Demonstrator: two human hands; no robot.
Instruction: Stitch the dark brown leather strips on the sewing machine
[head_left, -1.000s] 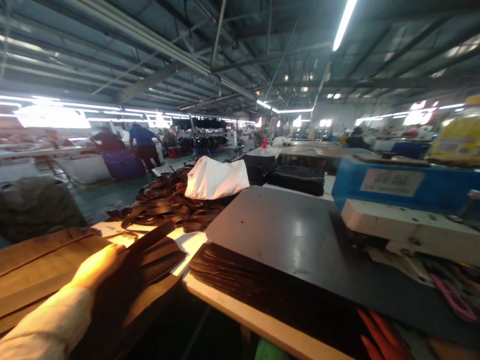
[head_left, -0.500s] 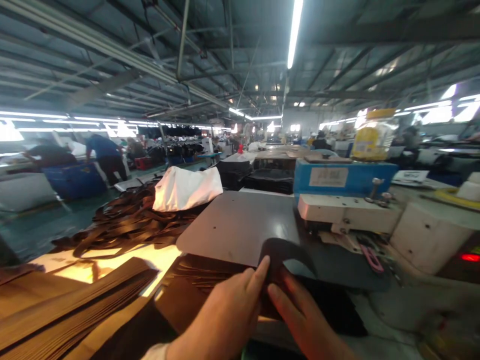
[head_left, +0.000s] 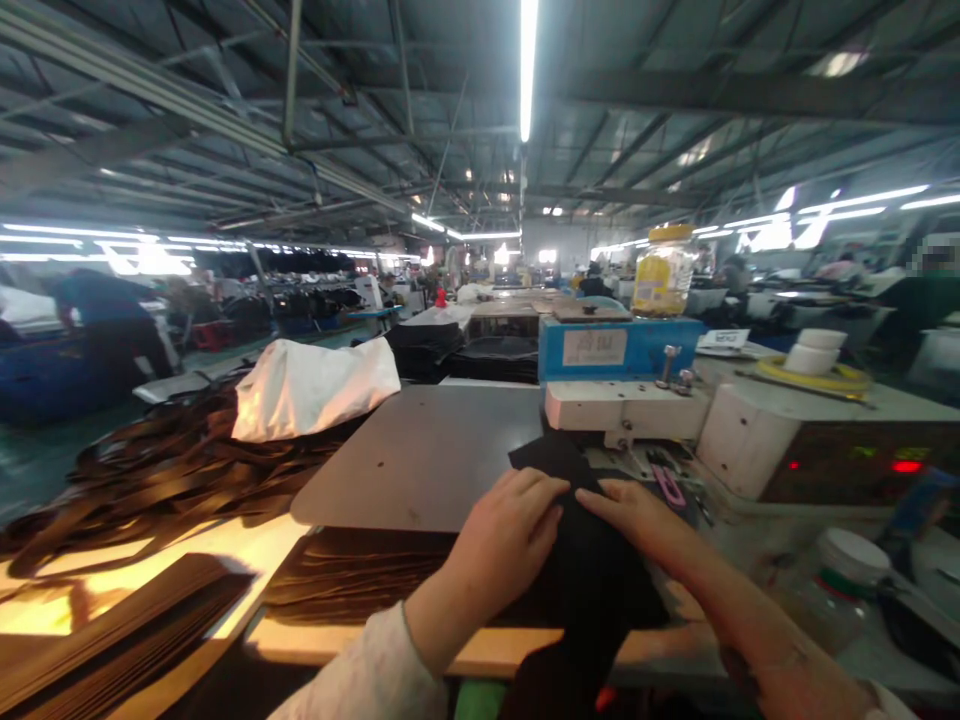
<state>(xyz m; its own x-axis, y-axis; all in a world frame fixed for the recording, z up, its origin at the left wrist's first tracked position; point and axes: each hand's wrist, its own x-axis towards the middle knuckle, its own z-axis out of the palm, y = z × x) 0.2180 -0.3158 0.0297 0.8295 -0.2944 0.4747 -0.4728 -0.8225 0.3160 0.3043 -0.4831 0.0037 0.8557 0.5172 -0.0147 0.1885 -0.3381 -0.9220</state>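
Fabric piece (head_left: pixel 592 560), black, upright in both hands at the near right corner of the grey plate (head_left: pixel 420 455), its lower end hanging past the edge of the table (head_left: pixel 300 640). Left hand (head_left: pixel 502 530): grip closed, fingers curled, pinching the fabric's left side near the top. Right hand (head_left: pixel 630 510): grip closed too, thumb and forefinger pinching the right side, tips close to the left hand's.

Containers. Blue box (head_left: pixel 645 345) beyond the plate's far right corner, pale label on its front; inside not visible. Clear jar with yellow lid (head_left: pixel 664 272) at the box's top, whether on it or behind cannot be told; yellow patch on its wall, contents unclear. Clear jar with white lid (head_left: pixel 847 580) well right of the plate, blurred; contents not readable. Blue bin (head_left: pixel 52 370) on the floor, far left of the plate; contents not readable.

Around the plate: dark stack (head_left: pixel 360 575) under its near edge; folded brown sheets (head_left: pixel 127 635) near left; tangled straps (head_left: pixel 172 465) to the left, white cloth (head_left: pixel 315 390) lying over them; black stacks (head_left: pixel 427 350) behind. Right side: pale machine arm (head_left: pixel 622 408), pink-handled tool (head_left: pixel 667 485), control unit (head_left: pixel 825 455) with red display lit.
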